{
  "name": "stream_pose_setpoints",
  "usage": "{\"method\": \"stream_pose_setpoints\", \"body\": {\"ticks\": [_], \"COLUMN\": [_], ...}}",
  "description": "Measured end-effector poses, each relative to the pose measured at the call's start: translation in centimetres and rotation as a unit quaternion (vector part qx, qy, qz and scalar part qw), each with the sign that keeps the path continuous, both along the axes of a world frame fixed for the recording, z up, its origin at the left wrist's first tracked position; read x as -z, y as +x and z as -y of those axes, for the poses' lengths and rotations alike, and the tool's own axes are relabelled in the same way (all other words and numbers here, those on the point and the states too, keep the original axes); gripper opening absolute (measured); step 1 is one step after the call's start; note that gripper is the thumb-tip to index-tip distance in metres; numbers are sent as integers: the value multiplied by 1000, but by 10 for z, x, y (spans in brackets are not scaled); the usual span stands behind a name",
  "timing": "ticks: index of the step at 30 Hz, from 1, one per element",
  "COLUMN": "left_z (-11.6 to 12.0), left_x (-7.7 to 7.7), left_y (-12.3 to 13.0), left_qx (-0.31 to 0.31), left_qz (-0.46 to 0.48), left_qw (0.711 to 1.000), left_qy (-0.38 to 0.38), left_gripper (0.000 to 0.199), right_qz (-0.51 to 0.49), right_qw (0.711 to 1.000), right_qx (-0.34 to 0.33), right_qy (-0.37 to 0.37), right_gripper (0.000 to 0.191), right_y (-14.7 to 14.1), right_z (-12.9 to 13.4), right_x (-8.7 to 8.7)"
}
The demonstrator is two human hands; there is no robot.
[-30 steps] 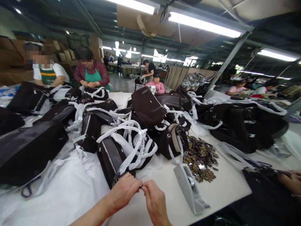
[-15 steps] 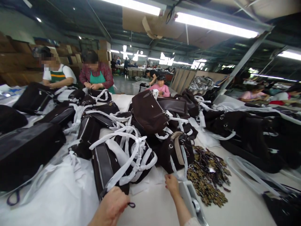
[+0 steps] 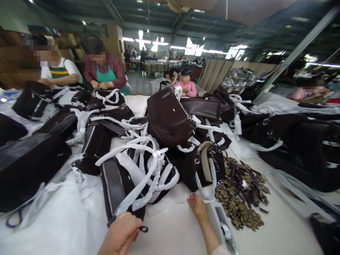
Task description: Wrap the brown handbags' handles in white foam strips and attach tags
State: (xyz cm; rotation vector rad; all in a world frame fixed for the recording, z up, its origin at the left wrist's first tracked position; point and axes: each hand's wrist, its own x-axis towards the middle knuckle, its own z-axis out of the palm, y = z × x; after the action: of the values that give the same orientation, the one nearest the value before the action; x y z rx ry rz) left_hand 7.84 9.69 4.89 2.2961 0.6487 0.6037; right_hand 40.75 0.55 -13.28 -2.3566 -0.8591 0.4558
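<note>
We are gripping a small dark cord loop [image 3: 143, 229] in our closed left hand [image 3: 119, 234] beside a brown fabric bag [image 3: 116, 187] bound in white straps, while our right hand [image 3: 197, 207] is reaching near a heap of bronze metal tags [image 3: 240, 194], open or closed we cannot tell.

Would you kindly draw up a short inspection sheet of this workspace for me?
Surface: white work table, partly covered by white plastic sheeting.
Job's things: dark brown bag bound with white strapping; small dark cord loop at the left hand's fingers.
Clutter: heap of bronze-coloured metal charms; grey tape dispenser.
Hands: left hand at the bag's near end, apparently holding the loop; right hand over the table, beside the dispenser.
Cables: nothing seen.
Surroundings: co-worker in a green apron across the table; stacked cardboard cartons behind.
</note>
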Motion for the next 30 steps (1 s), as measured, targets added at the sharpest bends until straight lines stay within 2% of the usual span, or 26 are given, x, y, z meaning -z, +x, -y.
{"method": "stream_pose_setpoints", "body": {"ticks": [4,7,9,11,13,16,18,22,25,26,28,30], "left_z": [-2,-3,-2,-2,-1,1,2,3,3,2,1,0], "left_x": [1,-1,-1,-2,-2,-4,-4,-3,-3,-3,-6,-11], "left_y": [-2,-3,-3,-5,-6,-10,-12,-14,-12,-10,-8,-6], "left_qx": [4,4,-1,-11,-23,-38,-46,-47,-36,-25,1,22], "left_qz": [26,32,36,42,39,28,30,33,31,33,39,46], "left_qw": [1000,999,999,999,998,997,996,993,993,993,993,992], "left_qy": [-1,-8,-19,-31,-45,-66,-77,-101,-110,-110,-110,-117], "left_gripper": [23,23,25,27,29,30,32,36,34,33,30,28], "right_qz": [15,-4,-14,-26,-45,-74,-86,-107,-206,-271,-411,-514], "right_qw": [997,989,989,991,990,985,982,979,965,949,898,840], "right_qx": [-77,-139,-138,-125,-125,-149,-160,-155,-129,-117,-94,-86], "right_qy": [23,45,49,49,49,49,57,77,101,108,126,152], "right_gripper": [12,11,21,29,22,7,8,17,26,29,35,38], "right_y": [-47,-85,-100,-107,-107,-102,-96,-83,-82,-85,-96,-112], "right_z": [-4,-25,-40,-50,-52,-41,-26,8,24,26,26,23], "right_x": [-13,-10,-4,1,2,-3,-11,-43,-86,-102,-132,-150]}}
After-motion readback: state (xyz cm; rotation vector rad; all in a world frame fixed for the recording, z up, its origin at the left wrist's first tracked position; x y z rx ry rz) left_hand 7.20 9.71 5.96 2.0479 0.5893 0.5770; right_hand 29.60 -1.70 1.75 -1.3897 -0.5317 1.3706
